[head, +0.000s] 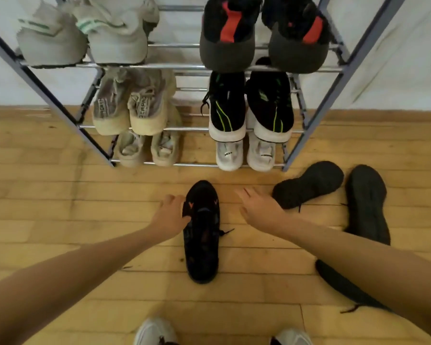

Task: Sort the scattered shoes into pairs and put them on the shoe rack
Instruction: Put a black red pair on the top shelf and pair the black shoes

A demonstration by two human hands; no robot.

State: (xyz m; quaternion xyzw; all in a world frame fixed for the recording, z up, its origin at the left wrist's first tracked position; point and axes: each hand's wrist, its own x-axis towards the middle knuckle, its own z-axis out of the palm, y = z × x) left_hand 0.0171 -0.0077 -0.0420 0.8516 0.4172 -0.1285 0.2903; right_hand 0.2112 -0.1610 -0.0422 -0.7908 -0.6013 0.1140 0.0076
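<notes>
A black shoe with orange marks [202,245] lies upright on the wooden floor, toe toward the shoe rack [334,95]. My left hand [171,215] grips its left edge near the collar. My right hand [259,207] hovers open between that shoe and a dark shoe [309,186] lying sole up. A second dark shoe [366,202] lies sole up further right. A third dark shoe [339,282] is partly hidden under my right forearm. The rack holds several pairs.
The rack stands against a white wall. On it are grey-green [85,38] and black-red [261,38] pairs on top, beige [132,108] and black-green [249,108] pairs in the middle, beige and white [244,155] pairs at the bottom. My feet in white shoes [154,332] stand at the lower edge.
</notes>
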